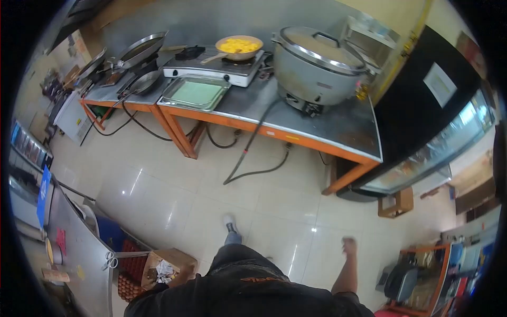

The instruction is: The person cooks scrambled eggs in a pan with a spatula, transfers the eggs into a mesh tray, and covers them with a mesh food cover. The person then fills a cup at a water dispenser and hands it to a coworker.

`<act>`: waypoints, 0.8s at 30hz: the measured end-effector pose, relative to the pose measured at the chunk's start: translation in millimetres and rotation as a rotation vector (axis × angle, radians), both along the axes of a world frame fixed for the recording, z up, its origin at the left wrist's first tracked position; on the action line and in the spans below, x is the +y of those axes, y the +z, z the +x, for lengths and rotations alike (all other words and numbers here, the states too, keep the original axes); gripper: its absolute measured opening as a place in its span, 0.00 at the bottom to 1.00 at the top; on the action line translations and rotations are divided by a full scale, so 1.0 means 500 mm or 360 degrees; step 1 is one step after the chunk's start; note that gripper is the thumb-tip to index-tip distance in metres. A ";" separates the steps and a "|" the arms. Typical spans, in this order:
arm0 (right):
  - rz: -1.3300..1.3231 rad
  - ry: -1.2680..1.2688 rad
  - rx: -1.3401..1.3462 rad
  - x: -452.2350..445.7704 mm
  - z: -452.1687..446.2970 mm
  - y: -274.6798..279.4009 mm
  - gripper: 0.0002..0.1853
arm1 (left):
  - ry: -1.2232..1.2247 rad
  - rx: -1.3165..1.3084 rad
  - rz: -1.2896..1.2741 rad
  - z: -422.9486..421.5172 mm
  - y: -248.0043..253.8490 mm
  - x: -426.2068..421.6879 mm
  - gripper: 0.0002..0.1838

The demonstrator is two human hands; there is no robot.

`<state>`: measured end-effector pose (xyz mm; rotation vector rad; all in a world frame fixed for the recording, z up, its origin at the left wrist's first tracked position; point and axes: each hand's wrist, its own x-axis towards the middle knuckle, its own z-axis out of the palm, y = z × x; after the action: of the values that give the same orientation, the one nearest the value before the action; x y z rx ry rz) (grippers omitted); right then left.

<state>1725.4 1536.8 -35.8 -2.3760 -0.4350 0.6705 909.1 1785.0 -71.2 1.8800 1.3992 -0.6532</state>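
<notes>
My right hand [348, 246] hangs out at my right side above the tiled floor, small and blurred, with its fingers not clear. My left hand [182, 274] is low at my left side, near a cardboard box [187, 259] with crumpled paper in it; its fingers cannot be made out. On the two-burner stove [240, 78] across the floor sits a pan [252, 54] of yellow food [237, 45]. A glass tray [195, 94] lies in front of the stove. To the right stands a large lidded cooker [317, 71].
An orange-framed metal table [253, 124] carries the stove and cooker, with hoses [248, 173] looping onto the floor. Woks [140, 50] stand at the left. A dark glass-door fridge [417, 105] is at the right. A steel counter [79, 238] and egg trays [132, 264] are at the lower left.
</notes>
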 end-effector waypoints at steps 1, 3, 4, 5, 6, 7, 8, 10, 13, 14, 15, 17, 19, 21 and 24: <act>0.0352 0.0061 -0.0235 0.147 0.019 0.101 0.12 | 0.0279 0.0049 -0.0119 -0.015 0.005 -0.013 0.10; 0.0580 0.0089 -0.0298 0.404 0.008 0.263 0.11 | 0.0561 0.0116 -0.0219 -0.030 -0.005 -0.003 0.10; 0.0774 0.0147 -0.0281 0.527 -0.045 0.360 0.13 | 0.0598 0.0147 -0.0218 -0.037 -0.009 0.005 0.11; 0.0946 0.0201 -0.0251 0.641 -0.127 0.460 0.16 | 0.0607 0.0183 -0.0196 -0.039 -0.012 0.022 0.11; 0.0916 0.0276 -0.0201 0.743 -0.179 0.506 0.16 | 0.0534 0.0214 -0.0120 -0.040 -0.017 0.055 0.11; 0.0884 0.0354 -0.0156 0.831 -0.227 0.543 0.17 | 0.0396 0.0246 0.0025 -0.040 -0.024 0.107 0.11; 0.0822 0.0473 -0.0332 0.917 -0.275 0.584 0.17 | 0.0266 0.0275 0.0217 -0.038 -0.037 0.178 0.11; 0.0792 0.0753 -0.0716 1.087 -0.318 0.638 0.17 | 0.0476 0.0196 0.0655 -0.017 -0.057 0.373 0.11; 0.0839 0.0931 -0.0782 1.286 -0.349 0.725 0.18 | 0.1357 -0.0929 0.1297 0.145 0.171 0.755 0.16; 0.0849 0.0936 -0.0640 1.341 -0.357 0.760 0.19 | 0.1478 -0.1057 0.1153 0.223 0.313 0.879 0.15; 0.0872 0.0938 -0.0508 1.400 -0.360 0.795 0.20 | 0.1293 -0.1334 0.1336 0.271 0.380 0.994 0.15; 0.1008 0.0982 -0.0465 1.550 -0.346 0.827 0.21 | 0.1214 -0.1643 0.1369 0.394 0.546 1.190 0.14; 0.1011 0.0990 -0.0539 1.726 -0.332 0.832 0.24 | 0.0967 -0.1756 0.1388 0.495 0.656 1.348 0.12; 0.0689 0.0947 -0.0629 1.913 -0.351 0.834 0.24 | 0.0729 -0.1844 0.1465 0.597 0.738 1.475 0.15; 0.0010 0.1073 -0.0523 2.063 -0.419 0.853 0.24 | 0.0693 -0.1714 0.1319 0.711 0.743 1.663 0.25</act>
<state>1515.7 2568.3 390.7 -2.3230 -1.4129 0.5477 1264.6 2616.5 300.4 1.8454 1.2634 1.1709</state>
